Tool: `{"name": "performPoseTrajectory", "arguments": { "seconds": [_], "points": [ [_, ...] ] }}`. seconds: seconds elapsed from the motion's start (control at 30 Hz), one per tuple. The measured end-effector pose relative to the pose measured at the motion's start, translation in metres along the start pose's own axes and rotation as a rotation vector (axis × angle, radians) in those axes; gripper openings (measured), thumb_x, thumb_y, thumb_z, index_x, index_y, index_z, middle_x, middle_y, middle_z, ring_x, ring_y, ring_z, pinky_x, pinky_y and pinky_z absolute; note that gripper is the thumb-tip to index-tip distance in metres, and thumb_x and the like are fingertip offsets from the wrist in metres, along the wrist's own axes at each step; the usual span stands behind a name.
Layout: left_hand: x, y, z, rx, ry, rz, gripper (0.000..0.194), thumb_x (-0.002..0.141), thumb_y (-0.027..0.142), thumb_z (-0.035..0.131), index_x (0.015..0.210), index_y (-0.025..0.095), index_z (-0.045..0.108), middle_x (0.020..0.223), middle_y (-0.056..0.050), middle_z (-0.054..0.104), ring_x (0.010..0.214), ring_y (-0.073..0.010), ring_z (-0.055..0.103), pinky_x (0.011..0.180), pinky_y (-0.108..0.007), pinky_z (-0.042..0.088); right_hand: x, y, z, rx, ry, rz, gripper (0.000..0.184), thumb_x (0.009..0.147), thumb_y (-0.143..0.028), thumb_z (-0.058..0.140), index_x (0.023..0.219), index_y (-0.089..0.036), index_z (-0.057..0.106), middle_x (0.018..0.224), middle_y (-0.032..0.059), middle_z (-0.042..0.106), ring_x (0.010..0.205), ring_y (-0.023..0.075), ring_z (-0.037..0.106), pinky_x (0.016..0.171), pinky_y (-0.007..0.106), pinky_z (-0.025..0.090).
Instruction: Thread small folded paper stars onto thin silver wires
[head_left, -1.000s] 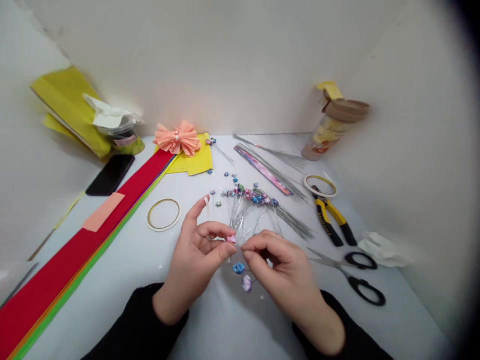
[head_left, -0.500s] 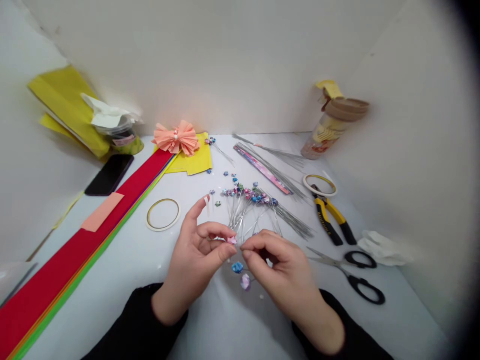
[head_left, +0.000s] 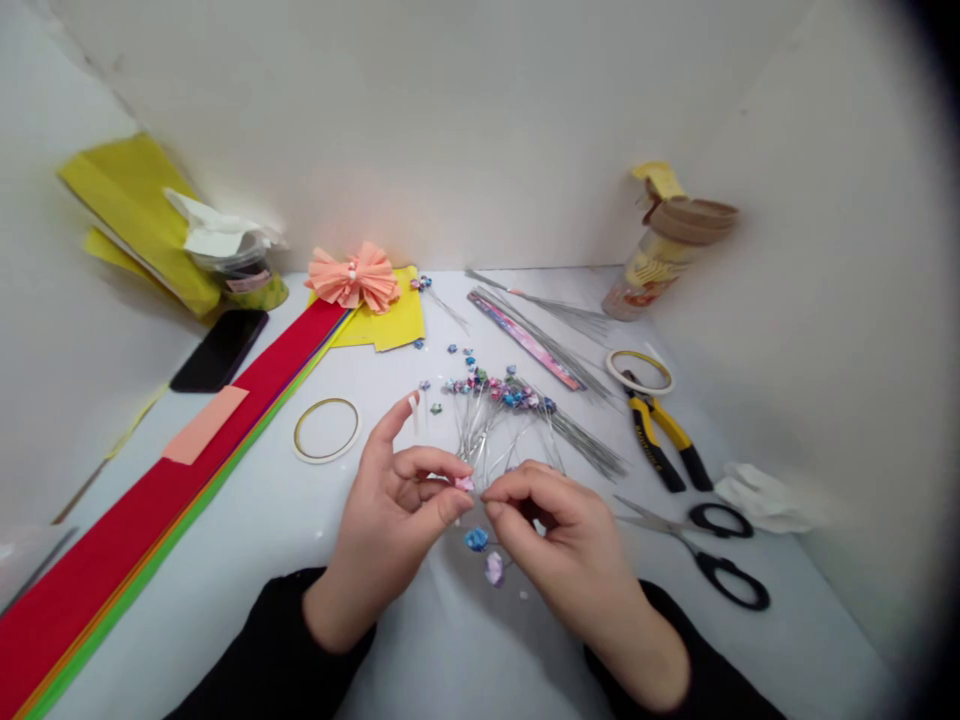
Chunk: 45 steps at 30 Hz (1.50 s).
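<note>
A person's left hand [head_left: 459,487] pinches a small pink paper star [head_left: 465,483] between thumb and finger above a white tabletop [head_left: 262,560], a strip of white tape [head_left: 414,402] on its raised fingertip. The right hand [head_left: 489,497], thumb and forefinger pressed together, is just beside the star; a blue star [head_left: 476,539] and a lilac star [head_left: 493,569] hang below. Black-handled scissors [head_left: 694,540] and yellow-and-black pliers [head_left: 664,432] lie to the right.
</note>
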<state>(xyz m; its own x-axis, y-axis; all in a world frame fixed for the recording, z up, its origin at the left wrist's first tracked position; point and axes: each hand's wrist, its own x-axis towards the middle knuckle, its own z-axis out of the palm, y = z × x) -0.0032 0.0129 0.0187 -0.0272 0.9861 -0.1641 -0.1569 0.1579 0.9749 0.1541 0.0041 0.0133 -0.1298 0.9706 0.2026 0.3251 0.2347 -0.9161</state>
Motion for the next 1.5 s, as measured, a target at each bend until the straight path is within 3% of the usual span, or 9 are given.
{"name": "performPoseTrajectory", "arguments": {
  "seconds": [0.23, 0.37, 0.5, 0.8, 1.13, 1.5],
  "points": [
    [0.000, -0.006, -0.009, 0.284, -0.015, 0.274, 0.077, 0.068, 0.009, 0.077, 0.134, 0.025, 0.041, 0.077, 0.000, 0.074, 0.078, -0.0179, 0.070, 0.080, -0.031, 0.055, -0.001, 0.000, 0.000, -0.043, -0.022, 0.015, 0.015, 0.077, -0.009, 0.057, 0.070, -0.020, 0.065, 0.060, -0.0032, 0.058, 0.055, 0.0104, 0.053, 0.053, 0.021, 0.041],
    [0.002, -0.006, -0.014, 0.408, -0.072, 0.328, 0.073, 0.071, 0.009, 0.075, 0.133, 0.027, 0.044, 0.080, 0.001, 0.075, 0.081, -0.0192, 0.071, 0.083, -0.033, 0.055, 0.000, 0.000, 0.001, -0.037, -0.032, 0.027, 0.014, 0.078, -0.010, 0.056, 0.070, -0.020, 0.063, 0.061, -0.0031, 0.059, 0.055, 0.0104, 0.053, 0.052, 0.021, 0.041],
    [0.002, -0.006, -0.016, 0.461, -0.105, 0.394, 0.070, 0.070, 0.008, 0.076, 0.131, 0.030, 0.048, 0.081, 0.002, 0.076, 0.082, -0.0169, 0.071, 0.084, -0.029, 0.054, 0.000, 0.000, 0.002, -0.051, -0.027, -0.002, 0.017, 0.076, -0.007, 0.055, 0.067, -0.020, 0.063, 0.058, -0.0036, 0.056, 0.054, 0.0101, 0.051, 0.052, 0.021, 0.039],
    [0.003, -0.009, -0.017, 0.662, -0.199, 0.608, 0.070, 0.076, 0.002, 0.067, 0.133, 0.029, 0.037, 0.086, 0.006, 0.075, 0.078, -0.0079, 0.071, 0.077, -0.016, 0.056, 0.000, 0.005, 0.005, -0.072, -0.030, -0.042, 0.017, 0.075, -0.006, 0.052, 0.065, -0.018, 0.058, 0.059, -0.0038, 0.053, 0.055, 0.0091, 0.049, 0.054, 0.020, 0.036],
    [0.003, -0.005, -0.015, 0.638, -0.228, 0.430, 0.056, 0.076, 0.004, 0.068, 0.121, 0.027, 0.044, 0.083, 0.008, 0.076, 0.075, -0.0052, 0.072, 0.075, -0.011, 0.055, -0.002, 0.010, 0.005, -0.113, -0.078, -0.092, 0.015, 0.080, -0.007, 0.050, 0.070, -0.017, 0.055, 0.063, -0.0028, 0.052, 0.060, 0.0102, 0.050, 0.057, 0.021, 0.036],
    [0.004, -0.010, -0.017, 0.583, -0.217, 0.239, 0.049, 0.074, 0.013, 0.070, 0.118, 0.024, 0.050, 0.079, 0.005, 0.076, 0.074, -0.0104, 0.073, 0.075, -0.019, 0.058, -0.002, 0.012, 0.009, -0.171, -0.051, -0.165, 0.016, 0.081, -0.008, 0.049, 0.071, -0.018, 0.055, 0.062, -0.0015, 0.054, 0.058, 0.0116, 0.051, 0.056, 0.023, 0.037]
  ]
}}
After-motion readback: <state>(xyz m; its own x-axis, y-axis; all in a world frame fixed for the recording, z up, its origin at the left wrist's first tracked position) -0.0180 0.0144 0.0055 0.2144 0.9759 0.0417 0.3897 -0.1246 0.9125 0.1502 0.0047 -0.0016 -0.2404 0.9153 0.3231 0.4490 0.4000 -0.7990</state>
